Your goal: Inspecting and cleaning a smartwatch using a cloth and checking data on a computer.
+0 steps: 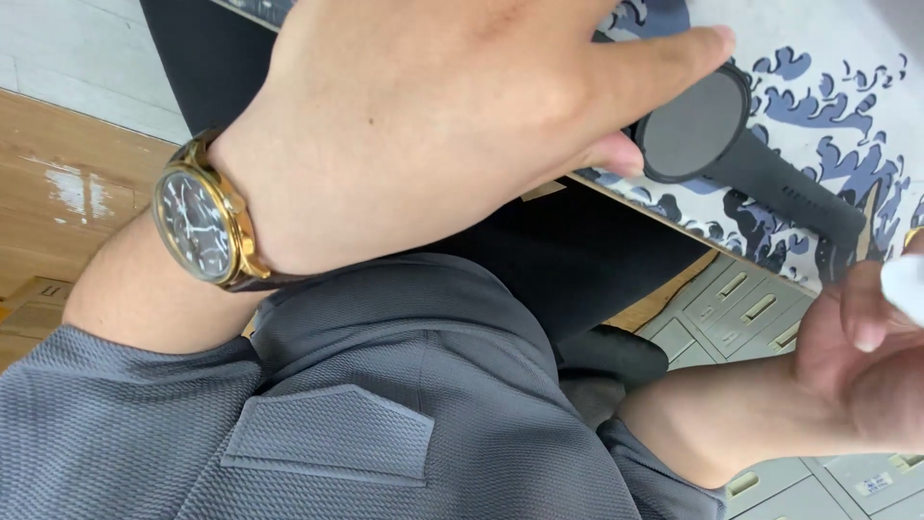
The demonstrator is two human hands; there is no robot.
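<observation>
My left hand [433, 116] fills the upper middle of the view, with a gold wristwatch with a dark dial [202, 226] on its wrist. Its thumb and forefinger pinch the round case of a black smartwatch [695, 127]. The smartwatch's black strap [794, 188] lies across a desk mat with a blue and white wave pattern [818, 87]. My right hand [852, 371] is at the right edge, palm up. Its fingers curl around a small white object [907, 286] that the frame edge mostly cuts off.
A grey drawer cabinet [746, 308] stands below the desk edge at the lower right. My grey textured shirt with a chest pocket [327, 433] fills the bottom. Wooden floor [58, 202] shows at the left, and a dark seat [577, 279] lies under the desk.
</observation>
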